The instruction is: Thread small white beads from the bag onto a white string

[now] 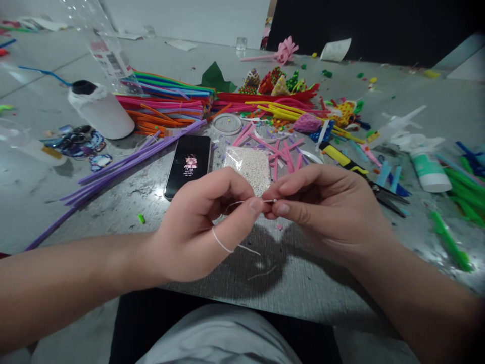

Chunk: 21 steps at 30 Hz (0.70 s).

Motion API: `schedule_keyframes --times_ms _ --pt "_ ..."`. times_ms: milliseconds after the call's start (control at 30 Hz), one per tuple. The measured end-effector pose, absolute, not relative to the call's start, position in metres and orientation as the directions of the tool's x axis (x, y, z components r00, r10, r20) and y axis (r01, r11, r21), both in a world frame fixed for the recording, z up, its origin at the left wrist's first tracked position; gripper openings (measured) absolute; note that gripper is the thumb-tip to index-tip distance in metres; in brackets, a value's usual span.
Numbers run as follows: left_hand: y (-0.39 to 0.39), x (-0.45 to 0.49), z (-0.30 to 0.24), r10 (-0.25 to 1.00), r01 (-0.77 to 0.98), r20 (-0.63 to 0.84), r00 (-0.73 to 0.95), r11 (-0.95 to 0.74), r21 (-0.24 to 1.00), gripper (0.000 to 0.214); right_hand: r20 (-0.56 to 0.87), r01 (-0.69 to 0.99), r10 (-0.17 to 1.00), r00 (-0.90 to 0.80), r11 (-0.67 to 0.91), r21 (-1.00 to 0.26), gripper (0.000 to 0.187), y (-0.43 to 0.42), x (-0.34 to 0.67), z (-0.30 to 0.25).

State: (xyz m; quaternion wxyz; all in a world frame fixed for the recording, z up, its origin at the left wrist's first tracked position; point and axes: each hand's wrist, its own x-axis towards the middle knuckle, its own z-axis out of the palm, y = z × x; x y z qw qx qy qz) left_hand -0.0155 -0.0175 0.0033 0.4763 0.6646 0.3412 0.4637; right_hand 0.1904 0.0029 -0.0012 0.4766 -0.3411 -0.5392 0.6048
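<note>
My left hand [200,227] is closed in a pinch on a thin white thread [222,242] that loops around its thumb and trails down. My right hand [326,212] is also pinched shut, holding a tiny white bead [274,201] against the thread's end where the fingertips of both hands meet. Both hands hover just above the grey table [265,273], right in front of a clear bag of white beads [250,167].
A phone [188,164] with a lit screen lies left of the bead bag. Piles of coloured straws [166,106], long purple straws [113,172], cut pink straw pieces [282,154], a white roll [100,108], scissors [386,194], a glue bottle [428,172] and green straws [450,242] crowd the table.
</note>
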Motion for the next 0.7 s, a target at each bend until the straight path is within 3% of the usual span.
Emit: schedule_keyframes --times_ms 200,400,700 --pt "-0.0169 -0.0165 0.0036 0.871 0.055 0.338 0.356 -0.38 0.923 0.016 0.103 -0.212 0.943 -0.317 0.035 -0.977 0.02 0.0009 0.1912 -0.0005" --pt "-0.0112 -0.0169 -0.0001 0.779 -0.007 0.492 0.388 -0.532 0.847 0.012 0.139 -0.225 0.93 -0.34 0.063 -0.972 0.025 0.0006 0.1913 0.0025" --pt "-0.0124 -0.0174 -0.0001 0.791 0.041 0.473 0.389 -0.528 0.849 0.012 0.164 -0.131 0.939 -0.302 0.13 -0.983 0.025 -0.0024 0.191 0.0065"
